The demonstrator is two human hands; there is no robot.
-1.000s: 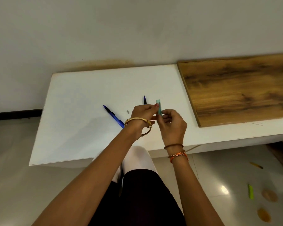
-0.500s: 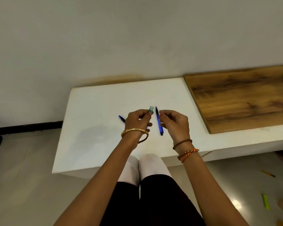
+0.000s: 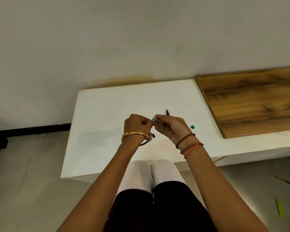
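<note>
White table (image 3: pixel 99 131): fills the centre of the frame and carries every item listed below.

Left hand (image 3: pixel 137 125): at frame centre, above the table. The fingers are curled, and the grip is closed on the pale teal pen piece by thumb and forefinger.

Small black piece (image 3: pixel 153 135): lies on the table just below the left hand.

Pale teal pen piece (image 3: pixel 153 118): held in the air between the two hands at frame centre. Only a short stub shows between the fingertips. It seems to run left to right from one grip to the other, but its pointing end cannot be told.

Blue pen (image 3: pixel 167 112): lies on the table with its long axis near vertical in the frame. The tip points to the upper edge, and the rest is hidden behind the right hand.

Right hand (image 3: pixel 172 128): palm turned up, with the grip pinching the same teal piece from the right.

Small green piece (image 3: pixel 192 126): lies on the table, right of the right hand.

Wooden board (image 3: pixel 251 101): lies flat on the table at the right of the frame.
</note>
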